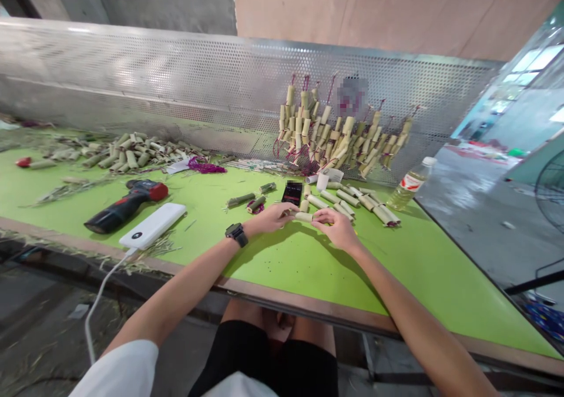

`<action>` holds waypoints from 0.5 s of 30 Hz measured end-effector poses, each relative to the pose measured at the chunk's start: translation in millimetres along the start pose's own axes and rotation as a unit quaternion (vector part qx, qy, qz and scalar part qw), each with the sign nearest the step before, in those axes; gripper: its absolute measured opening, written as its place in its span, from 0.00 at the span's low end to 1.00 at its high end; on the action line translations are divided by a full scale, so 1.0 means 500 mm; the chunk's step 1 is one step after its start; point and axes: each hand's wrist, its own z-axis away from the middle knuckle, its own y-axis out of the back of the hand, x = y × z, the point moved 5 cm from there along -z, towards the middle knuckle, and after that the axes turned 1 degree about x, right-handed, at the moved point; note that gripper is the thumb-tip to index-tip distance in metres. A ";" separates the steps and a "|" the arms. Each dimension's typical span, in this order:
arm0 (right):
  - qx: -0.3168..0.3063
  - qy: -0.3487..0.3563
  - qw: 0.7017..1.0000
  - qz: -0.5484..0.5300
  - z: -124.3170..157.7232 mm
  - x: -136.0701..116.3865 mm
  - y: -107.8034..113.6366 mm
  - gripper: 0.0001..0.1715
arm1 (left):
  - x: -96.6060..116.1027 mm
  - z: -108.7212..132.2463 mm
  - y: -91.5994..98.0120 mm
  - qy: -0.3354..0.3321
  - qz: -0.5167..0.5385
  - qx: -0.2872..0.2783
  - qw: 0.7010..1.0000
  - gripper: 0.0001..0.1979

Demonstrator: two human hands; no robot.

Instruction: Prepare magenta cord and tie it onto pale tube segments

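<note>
Between my two hands is a short pale-green stalk piece (304, 216), held level just over the green tabletop. The fingers of my left hand (278, 217) pinch its left end, and a watch circles that wrist. My right hand (335, 226) pinches the right end with thumb and fingers. Just beyond lies a dark phone (291, 194). More cut stalk pieces (348, 197) lie to the right of it, some joined in rows. A few greener pieces (240, 199) rest to the left, one with purple string around it.
A cordless drill (127, 205) and a white power bank (153, 225) with a cable lie left. Behind them are a heap of stalk pieces (127, 151) and purple string (206, 165). Strung bundles (335, 133) hang on the perforated metal panel (198, 86). A bottle (411, 184) stands right.
</note>
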 end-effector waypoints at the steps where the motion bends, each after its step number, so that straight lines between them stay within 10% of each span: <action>1: 0.000 -0.004 1.000 -0.001 -0.001 0.001 0.005 0.14 | -0.002 0.000 0.001 -0.003 -0.005 -0.003 1.000 0.15; 15: 0.071 -0.072 0.991 -0.087 -0.017 0.040 0.038 0.21 | -0.010 0.019 -0.017 -0.028 -0.101 -0.112 0.988 0.37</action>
